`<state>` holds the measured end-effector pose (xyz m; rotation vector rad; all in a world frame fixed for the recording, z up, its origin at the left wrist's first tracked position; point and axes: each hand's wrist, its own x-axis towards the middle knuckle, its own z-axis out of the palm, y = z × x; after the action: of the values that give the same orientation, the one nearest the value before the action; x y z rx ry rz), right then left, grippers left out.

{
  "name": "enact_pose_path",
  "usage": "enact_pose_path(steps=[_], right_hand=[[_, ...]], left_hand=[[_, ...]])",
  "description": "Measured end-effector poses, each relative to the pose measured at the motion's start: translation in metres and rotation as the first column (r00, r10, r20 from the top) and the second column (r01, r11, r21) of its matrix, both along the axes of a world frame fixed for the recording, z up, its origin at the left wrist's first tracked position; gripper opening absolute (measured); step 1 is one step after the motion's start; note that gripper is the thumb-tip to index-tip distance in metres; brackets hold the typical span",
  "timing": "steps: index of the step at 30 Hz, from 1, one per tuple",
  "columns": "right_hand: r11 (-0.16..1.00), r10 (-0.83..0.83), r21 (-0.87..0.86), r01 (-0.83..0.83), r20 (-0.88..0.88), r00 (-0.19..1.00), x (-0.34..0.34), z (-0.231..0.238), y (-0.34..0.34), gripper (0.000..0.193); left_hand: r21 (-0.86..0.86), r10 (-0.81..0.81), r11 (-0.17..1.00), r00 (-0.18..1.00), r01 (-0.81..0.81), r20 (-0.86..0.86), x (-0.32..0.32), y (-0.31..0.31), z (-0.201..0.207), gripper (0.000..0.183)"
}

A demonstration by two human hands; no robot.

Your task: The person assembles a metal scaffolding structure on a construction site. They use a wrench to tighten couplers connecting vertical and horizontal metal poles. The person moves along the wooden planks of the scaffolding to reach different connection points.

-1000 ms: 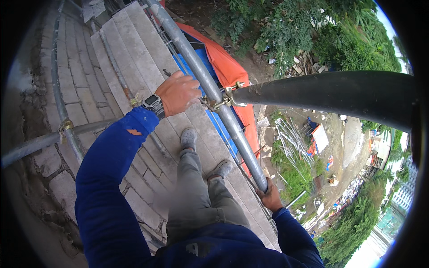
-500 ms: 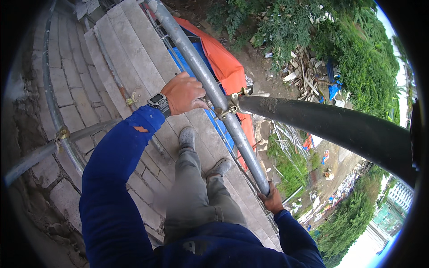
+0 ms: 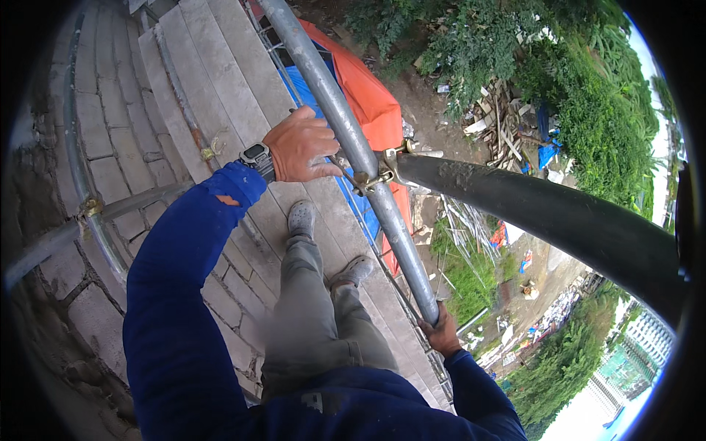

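A grey galvanised scaffold tube (image 3: 342,110) slants across the middle of the view. On it sits a metal scaffold clamp (image 3: 375,180), which joins a thick dark tube (image 3: 515,198) running off to the right. My left hand (image 3: 300,147), with a watch at the wrist, is closed beside the clamp on a slim dark metal tool (image 3: 337,162). Most of that tool is hidden in the fingers; its end is by the clamp's bolt. My right hand (image 3: 441,334) is wrapped round the lower end of the grey tube.
I stand on a scaffold deck of planks (image 3: 235,81), whose edge drops to the ground at right. A block wall (image 3: 110,140) rises at left, with a rail pipe (image 3: 81,147) along it. Orange tarpaulin (image 3: 375,103), timber scraps (image 3: 500,125) and trees (image 3: 573,95) lie below.
The view has shifted slightly. My left hand has turned a little at the clamp, its knuckles moving up and left. My right hand keeps its hold on the tube.
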<state>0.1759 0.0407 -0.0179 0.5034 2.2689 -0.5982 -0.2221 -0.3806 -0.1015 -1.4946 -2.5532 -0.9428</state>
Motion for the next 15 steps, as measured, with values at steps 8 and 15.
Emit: enact_pose_path(steps=[8, 15], right_hand=[[0.999, 0.049, -0.008, -0.050, -0.055, 0.997, 0.003, -0.002, 0.002, 0.077], [0.999, 0.008, -0.046, -0.007, 0.016, 1.000, -0.004, 0.002, 0.000, 0.076]], left_hand=[[0.164, 0.160, 0.961, 0.931, -0.223, 0.329, 0.049, 0.014, -0.059, 0.044], [0.248, 0.224, 0.879, 0.812, -0.407, 0.539, 0.090, 0.046, -0.100, 0.060]])
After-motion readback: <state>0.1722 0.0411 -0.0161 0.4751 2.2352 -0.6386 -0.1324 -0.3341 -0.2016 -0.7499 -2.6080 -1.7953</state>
